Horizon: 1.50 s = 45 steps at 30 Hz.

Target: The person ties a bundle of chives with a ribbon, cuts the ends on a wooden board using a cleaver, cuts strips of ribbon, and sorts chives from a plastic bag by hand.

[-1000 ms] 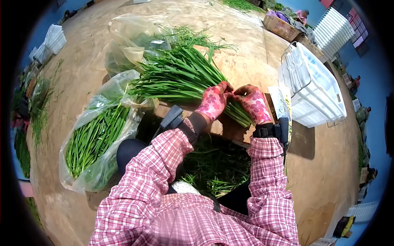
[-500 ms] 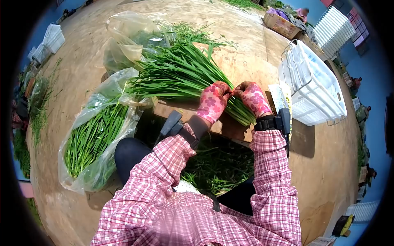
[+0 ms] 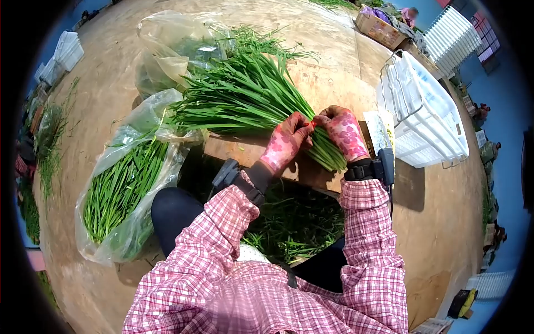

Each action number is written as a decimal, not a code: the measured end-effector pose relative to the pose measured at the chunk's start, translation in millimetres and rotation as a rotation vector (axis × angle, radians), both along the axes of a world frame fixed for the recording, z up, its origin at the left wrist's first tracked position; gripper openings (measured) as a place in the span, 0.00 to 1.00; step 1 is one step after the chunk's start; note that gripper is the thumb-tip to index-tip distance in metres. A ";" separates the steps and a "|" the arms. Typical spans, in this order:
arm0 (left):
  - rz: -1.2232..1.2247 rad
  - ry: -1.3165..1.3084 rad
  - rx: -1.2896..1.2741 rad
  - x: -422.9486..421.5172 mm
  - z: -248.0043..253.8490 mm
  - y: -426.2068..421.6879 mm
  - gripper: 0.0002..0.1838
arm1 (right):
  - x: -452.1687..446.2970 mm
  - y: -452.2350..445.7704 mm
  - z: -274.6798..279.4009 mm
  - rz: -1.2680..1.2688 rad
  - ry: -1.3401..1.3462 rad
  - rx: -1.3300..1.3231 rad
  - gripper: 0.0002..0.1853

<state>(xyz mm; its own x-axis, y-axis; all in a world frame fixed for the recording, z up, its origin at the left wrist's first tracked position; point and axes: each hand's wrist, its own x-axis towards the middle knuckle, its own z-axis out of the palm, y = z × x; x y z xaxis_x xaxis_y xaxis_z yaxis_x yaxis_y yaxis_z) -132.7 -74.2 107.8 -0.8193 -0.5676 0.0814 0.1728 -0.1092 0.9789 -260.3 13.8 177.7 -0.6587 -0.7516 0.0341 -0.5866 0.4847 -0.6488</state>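
Note:
A thick bunch of garlic chives [image 3: 245,97] lies across a low wooden board [image 3: 317,78], its leaves fanning to the upper left and its pale stems toward the lower right. Around the stems shows a thin red tie [image 3: 312,124]. My left hand [image 3: 287,142], in a pink flowered glove with bare fingertips, pinches the tie on the near left side of the bunch. On the other side, my right hand [image 3: 343,132], gloved the same way, has its thumb and fingers closed on the tie. The part of the tie under my fingers is hidden.
An open plastic bag [image 3: 100,167] of chives lies at the left, with another bag [image 3: 161,61] behind it. White crates [image 3: 425,111] stand at the right. Loose greens [image 3: 267,42] lie beyond the board, and trimmings [image 3: 295,222] below it. A person [image 3: 409,15] is far back.
My left hand has turned and shifted slightly left, opening a small gap from my right hand, where the red tie now shows more. The bunch stays in place.

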 end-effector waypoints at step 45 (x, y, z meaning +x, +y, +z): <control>0.086 -0.061 -0.425 -12.1 6.0 -12.6 0.10 | 36.9 9.2 -45.9 -0.066 0.323 -0.419 0.04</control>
<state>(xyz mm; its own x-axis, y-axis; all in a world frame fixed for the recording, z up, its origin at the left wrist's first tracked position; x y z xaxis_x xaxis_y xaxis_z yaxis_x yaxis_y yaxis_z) -144.7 -86.8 113.8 -0.7811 -0.5603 0.2756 0.1042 0.3181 0.9423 -223.4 23.0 131.8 -0.6105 -0.5876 0.5311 -0.7654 0.2654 -0.5863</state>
